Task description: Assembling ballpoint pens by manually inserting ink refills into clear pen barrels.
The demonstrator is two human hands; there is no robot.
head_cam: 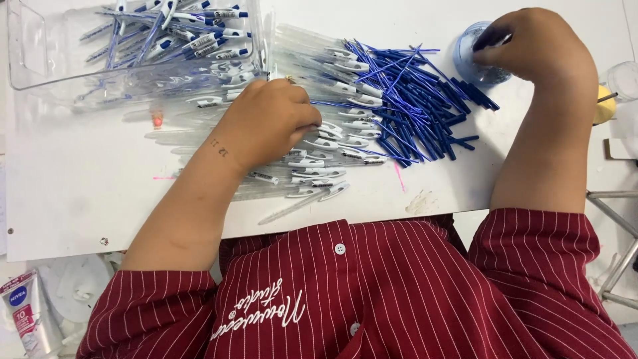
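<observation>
Two hands: left (pixel 269 123) on barrels (pixel 319 143), right (pixel 531 50) in cup (pixel 465 56).

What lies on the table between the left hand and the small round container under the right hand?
In the head view, a heap of blue refills over clear pen barrels fills the stretch from left hand to container.

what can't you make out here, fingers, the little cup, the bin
- Left hand, head view: fingertips curled under, so any grip on the clear pen barrels is hidden.
- Right hand: covers the small blue cup; contents hidden.
- Clear bin: cut off by the top edge.
- Yellow object: mostly behind the right forearm.
</observation>
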